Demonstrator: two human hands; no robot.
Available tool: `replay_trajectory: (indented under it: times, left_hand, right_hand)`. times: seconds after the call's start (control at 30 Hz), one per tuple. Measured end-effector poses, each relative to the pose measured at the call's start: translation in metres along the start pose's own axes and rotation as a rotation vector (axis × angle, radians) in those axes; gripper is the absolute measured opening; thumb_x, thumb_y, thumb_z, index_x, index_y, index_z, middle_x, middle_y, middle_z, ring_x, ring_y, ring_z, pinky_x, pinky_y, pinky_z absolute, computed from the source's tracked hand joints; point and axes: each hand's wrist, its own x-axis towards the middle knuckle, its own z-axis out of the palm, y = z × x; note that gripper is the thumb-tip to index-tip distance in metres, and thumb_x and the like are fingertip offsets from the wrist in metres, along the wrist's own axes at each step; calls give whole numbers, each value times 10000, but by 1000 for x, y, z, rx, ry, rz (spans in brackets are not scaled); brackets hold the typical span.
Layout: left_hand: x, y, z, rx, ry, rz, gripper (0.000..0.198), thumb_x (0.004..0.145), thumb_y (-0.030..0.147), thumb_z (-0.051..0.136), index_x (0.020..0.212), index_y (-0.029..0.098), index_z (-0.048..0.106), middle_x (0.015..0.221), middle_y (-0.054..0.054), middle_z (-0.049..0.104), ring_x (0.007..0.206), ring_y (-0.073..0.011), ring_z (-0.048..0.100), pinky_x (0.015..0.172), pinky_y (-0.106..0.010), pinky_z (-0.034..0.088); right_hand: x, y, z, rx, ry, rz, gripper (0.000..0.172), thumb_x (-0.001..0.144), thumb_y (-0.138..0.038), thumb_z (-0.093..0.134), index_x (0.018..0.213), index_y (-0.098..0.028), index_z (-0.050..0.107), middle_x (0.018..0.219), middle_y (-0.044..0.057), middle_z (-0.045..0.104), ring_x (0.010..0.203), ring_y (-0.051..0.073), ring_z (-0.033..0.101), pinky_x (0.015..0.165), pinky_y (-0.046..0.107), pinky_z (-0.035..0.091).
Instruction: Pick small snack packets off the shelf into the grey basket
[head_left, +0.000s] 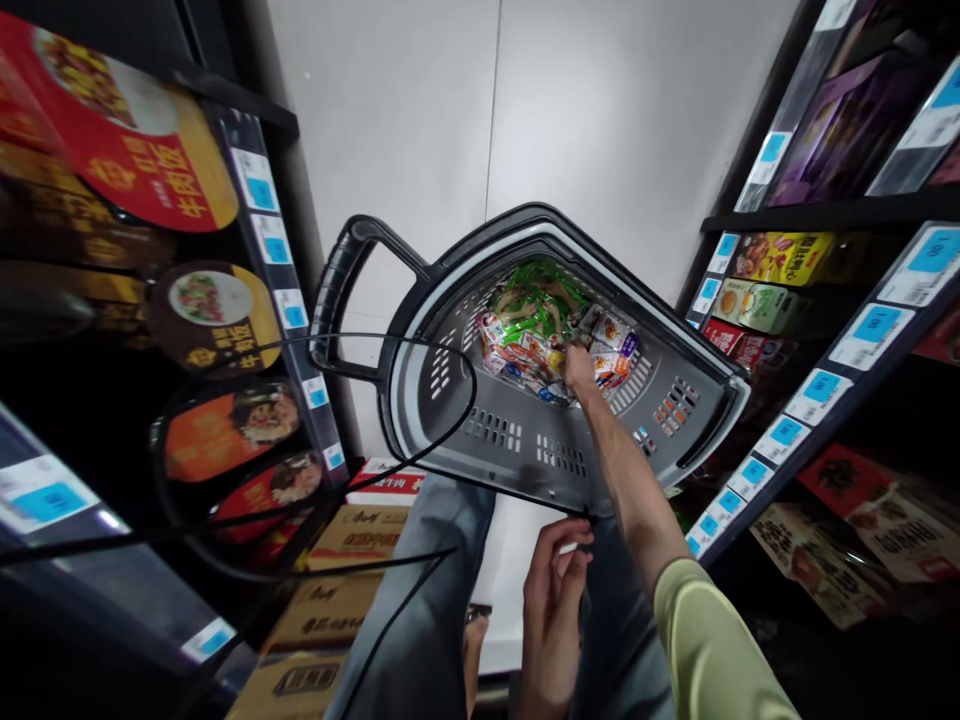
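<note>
A grey shopping basket point(510, 465) with a black rim hangs tilted in front of my legs, its mouth facing me. Inside lie a clear bag of green vegetables point(536, 300) and several colourful snack packets point(517, 350). My right hand point(579, 368) reaches down into the basket and is closed among the packets. Its fingertips are hidden, so what it grips cannot be made out. Below the near rim, my left hand point(553, 600) has its fingers loosely curled and apart, nothing visible between them. Its fingertips come up to the rim; whether they touch it is unclear.
Shelves with price tags point(787, 430) line both sides. Instant rice bowls point(214, 310) fill the left shelf, and boxed food point(784, 257) the right. Cardboard boxes point(322, 605) stand by my left leg. A dark cable point(360, 340) loops across the basket handle point(337, 290). Pale floor point(420, 120) extends ahead.
</note>
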Motion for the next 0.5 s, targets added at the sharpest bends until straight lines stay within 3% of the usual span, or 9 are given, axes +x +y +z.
replay_trajectory:
  times: [0.27, 0.5]
  left_hand:
    - [-4, 6, 1, -17, -16, 26, 401, 917, 589, 709, 1044, 210, 741, 1081, -106, 754, 1034, -251, 710, 898, -319, 565]
    - [-15, -5, 2, 76, -53, 144, 299, 961, 481, 669, 1085, 215, 723, 1103, -92, 750, 1045, -236, 712, 935, -325, 559]
  right_hand:
    - [-78, 32, 19, 102, 92, 20, 351, 929, -83, 518, 1153, -136, 783, 1153, 149, 742, 930, 206, 645, 860, 282, 476]
    - [-173, 46, 20, 343, 321, -220, 417, 863, -45, 434, 1043, -170, 789, 1110, 126, 723, 1028, 222, 646, 953, 330, 499]
